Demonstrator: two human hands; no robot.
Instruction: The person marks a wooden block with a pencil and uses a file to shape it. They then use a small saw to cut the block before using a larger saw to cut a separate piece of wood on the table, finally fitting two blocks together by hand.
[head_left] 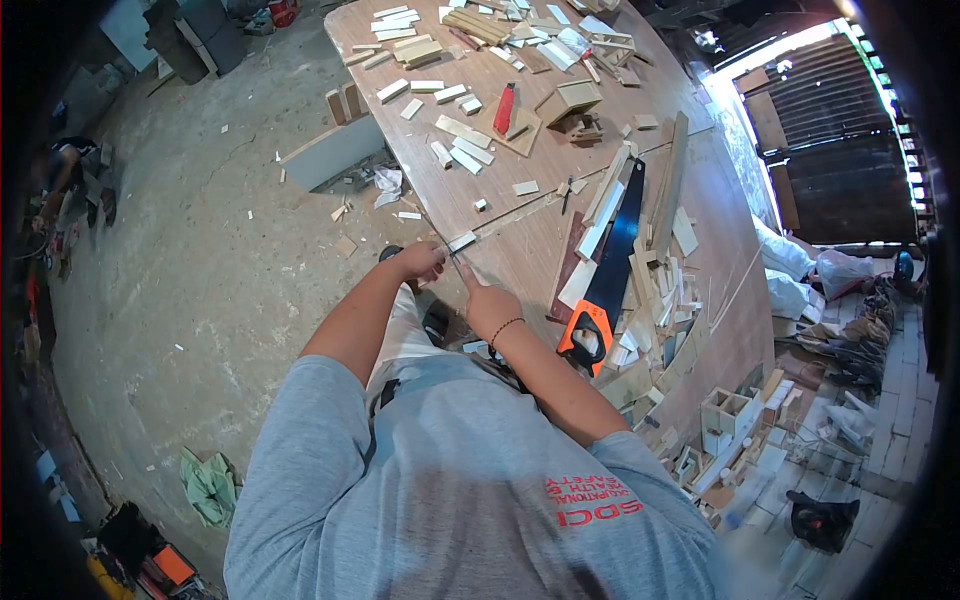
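Note:
At the near edge of the table (pixel 508 248), my left hand (pixel 424 261) is closed with its fingertips at one end of a small pale wood block (pixel 463 241). My right hand (pixel 493 306) is curled just beside it, its fingers around a thin, dark, narrow tool (pixel 455 253) that meets the block. The tool's kind is too small to make out. To the right of my hands lies a handsaw (pixel 612 250) with an orange and black handle, flat on the table.
Wood strips (pixel 600 205) and offcuts lie around the saw. A red-handled tool (pixel 504 108), a small wooden box (pixel 569 101) and several cut blocks (pixel 466 150) are farther up the table. A white board (pixel 333 154) leans by its left edge. Scraps litter the concrete floor (pixel 200 260).

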